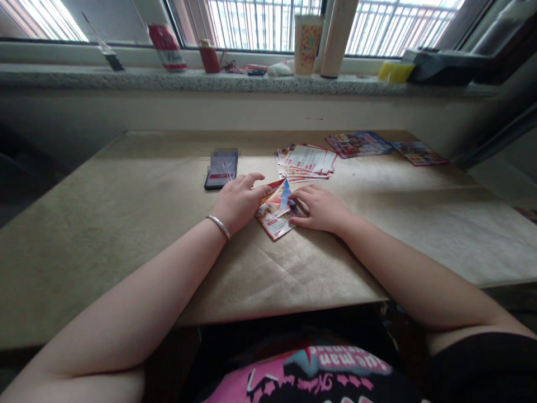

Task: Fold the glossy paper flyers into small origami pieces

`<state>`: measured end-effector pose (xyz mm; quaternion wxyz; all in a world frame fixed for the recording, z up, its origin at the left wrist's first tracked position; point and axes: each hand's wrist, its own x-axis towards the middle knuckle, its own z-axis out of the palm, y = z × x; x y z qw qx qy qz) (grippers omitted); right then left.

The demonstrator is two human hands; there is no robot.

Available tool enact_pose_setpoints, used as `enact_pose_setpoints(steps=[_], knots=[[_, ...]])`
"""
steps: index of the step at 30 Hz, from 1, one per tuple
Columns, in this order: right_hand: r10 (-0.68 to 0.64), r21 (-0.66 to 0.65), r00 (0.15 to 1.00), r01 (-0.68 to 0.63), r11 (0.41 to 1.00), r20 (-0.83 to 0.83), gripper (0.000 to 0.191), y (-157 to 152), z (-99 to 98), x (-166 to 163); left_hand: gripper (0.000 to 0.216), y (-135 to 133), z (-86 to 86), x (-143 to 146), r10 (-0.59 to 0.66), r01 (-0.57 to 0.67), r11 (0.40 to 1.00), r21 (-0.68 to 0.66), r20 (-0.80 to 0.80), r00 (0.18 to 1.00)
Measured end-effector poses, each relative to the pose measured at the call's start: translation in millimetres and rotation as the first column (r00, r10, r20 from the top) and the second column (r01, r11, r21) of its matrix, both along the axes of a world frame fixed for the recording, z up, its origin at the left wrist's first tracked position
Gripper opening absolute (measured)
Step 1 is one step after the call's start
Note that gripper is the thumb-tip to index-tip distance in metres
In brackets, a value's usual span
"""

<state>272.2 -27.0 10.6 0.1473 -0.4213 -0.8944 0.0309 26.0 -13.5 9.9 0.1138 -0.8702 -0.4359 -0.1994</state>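
As the head view looks down on the table (126, 263), you have a partly folded printed paper (274, 228) in front of you, between your hands. Your left hand (240, 202), with a silver bangle (218, 226) at the wrist, touches its left side; you cannot tell whether the thumb and fingers pinch it. Your right hand (318, 208) rests at its right side, thumb and forefinger apart, fingertips on the paper near a raised blue point. Just beyond your left hand lies a phone (222, 167). Beyond the folded paper sits a loose stack of white sheets (308, 159), with colourful leaflets (361, 144) farther right.
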Motion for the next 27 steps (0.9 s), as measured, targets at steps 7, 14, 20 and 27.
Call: enact_pose_setpoints(steps=[7,14,20,27], knots=[[-0.004,-0.005,1.000,0.004,1.000,0.004,0.049,1,0.6,0,0.021,-2,-4.8,4,-0.079,0.080,0.997,0.004,-0.133,0.988],[0.000,0.010,1.000,0.000,1.000,-0.019,0.050,0,-1.2,1,0.036,-6,-9.3,13,-0.173,0.166,0.963,-0.211,-0.014,0.985],[0.014,0.013,0.999,-0.014,1.000,-0.031,0.054,3,-3.7,1,0.040,-9,-7.8,14,-0.121,0.119,0.948,-0.295,0.012,0.993],[0.024,0.018,0.994,-0.022,1.000,-0.104,0.067,4,-6.9,2,0.048,-9,-6.0,16,-0.116,0.093,0.944,-0.318,-0.056,0.992]])
